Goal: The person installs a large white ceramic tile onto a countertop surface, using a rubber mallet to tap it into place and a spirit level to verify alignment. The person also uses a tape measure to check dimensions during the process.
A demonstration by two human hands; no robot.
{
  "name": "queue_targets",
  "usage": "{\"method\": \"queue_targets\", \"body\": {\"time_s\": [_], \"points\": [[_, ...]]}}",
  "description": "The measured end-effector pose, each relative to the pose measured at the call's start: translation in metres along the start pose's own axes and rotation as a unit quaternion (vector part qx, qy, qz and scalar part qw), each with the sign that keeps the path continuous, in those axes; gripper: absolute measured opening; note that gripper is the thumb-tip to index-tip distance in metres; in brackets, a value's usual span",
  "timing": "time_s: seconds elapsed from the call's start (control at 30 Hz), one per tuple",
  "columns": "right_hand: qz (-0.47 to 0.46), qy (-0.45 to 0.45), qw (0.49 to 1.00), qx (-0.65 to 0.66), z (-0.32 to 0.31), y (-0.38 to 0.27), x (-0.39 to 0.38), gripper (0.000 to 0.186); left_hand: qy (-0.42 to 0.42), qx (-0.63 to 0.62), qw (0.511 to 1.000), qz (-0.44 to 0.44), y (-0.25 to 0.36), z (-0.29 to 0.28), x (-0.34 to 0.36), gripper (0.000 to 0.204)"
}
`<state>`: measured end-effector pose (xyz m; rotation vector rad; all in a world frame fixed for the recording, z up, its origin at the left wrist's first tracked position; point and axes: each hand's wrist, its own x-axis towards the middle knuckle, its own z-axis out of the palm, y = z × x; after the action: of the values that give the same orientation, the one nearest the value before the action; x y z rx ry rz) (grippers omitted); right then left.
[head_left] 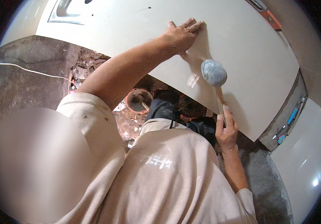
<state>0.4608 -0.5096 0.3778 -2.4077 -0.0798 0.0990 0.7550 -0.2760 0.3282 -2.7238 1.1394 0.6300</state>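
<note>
A large white slab [250, 67], a countertop with a glossy surface, fills the upper part of the view. My left hand [181, 36] lies on it with the fingers spread and holds nothing. My right hand [227, 130] is closed round the wooden handle of a mallet [214, 72] near the slab's front edge. The mallet's rounded, grey-blue head is up and to the left of that hand, over the slab. Its shadow falls on the surface, and I cannot tell whether the head touches it.
A metal sink [69, 13] sits in the slab at the far left. An orange-ended tool [272, 20] lies along the back right wall. Blue pen-like items [291, 116] rest on a right-hand ledge. Below the front edge stands a bucket [139, 100] amid rubble; a white cord [32, 70] runs left.
</note>
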Motion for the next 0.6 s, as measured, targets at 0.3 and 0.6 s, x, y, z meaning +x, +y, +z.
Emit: {"method": "queue_targets", "body": {"time_s": [0.3,0.6], "points": [[-0.019,-0.064,0.997,0.023,0.005,0.009,0.008,0.045,0.027,-0.037,0.999,-0.029,0.003,-0.003,-0.002,0.118],[0.274,0.104,0.869,0.399,-0.002,-0.005,0.091,0.054,-0.008,-0.09,0.996,-0.011,0.001,-0.013,0.0,0.144]]}}
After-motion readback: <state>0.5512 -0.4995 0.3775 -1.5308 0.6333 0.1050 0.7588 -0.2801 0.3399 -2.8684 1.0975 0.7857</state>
